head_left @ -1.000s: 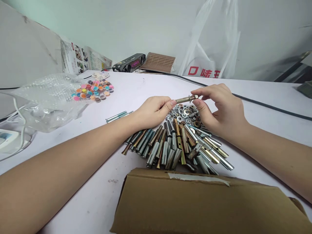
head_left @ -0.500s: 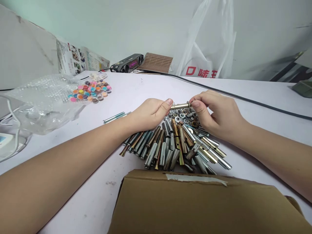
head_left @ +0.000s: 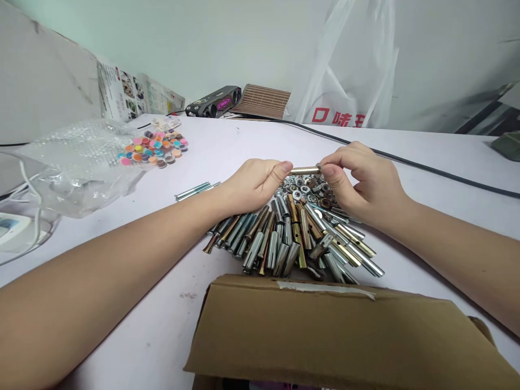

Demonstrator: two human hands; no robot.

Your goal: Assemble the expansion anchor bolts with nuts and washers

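Observation:
Between my two hands an expansion bolt (head_left: 305, 170) with a brass-toned sleeve lies level above the pile. My left hand (head_left: 258, 184) is closed around its left end, thumb on top. At the right end, the thumb and forefinger of my right hand (head_left: 357, 176) pinch a small part, probably a nut or washer, mostly hidden by the fingertips. Beneath, several loose nuts and washers (head_left: 305, 189) are heaped. In front of them lie many silver and brass-coloured metal sleeves (head_left: 284, 238) and threaded bolts (head_left: 241, 233), fanned toward me.
A cardboard box (head_left: 333, 330) with its flap up stands nearest me. A few bolts (head_left: 193, 191) lie left of the pile. Bubble wrap (head_left: 73, 168), colourful small pots (head_left: 156, 149), a black speaker-like device (head_left: 215, 102), a black cable (head_left: 406, 161) and a white plastic bag (head_left: 353, 70) surround the area.
The bolt has risen slightly and sits more level, both hands still on it. The flange seen at its right end is now covered by my right fingertips. More of the box opening shows.

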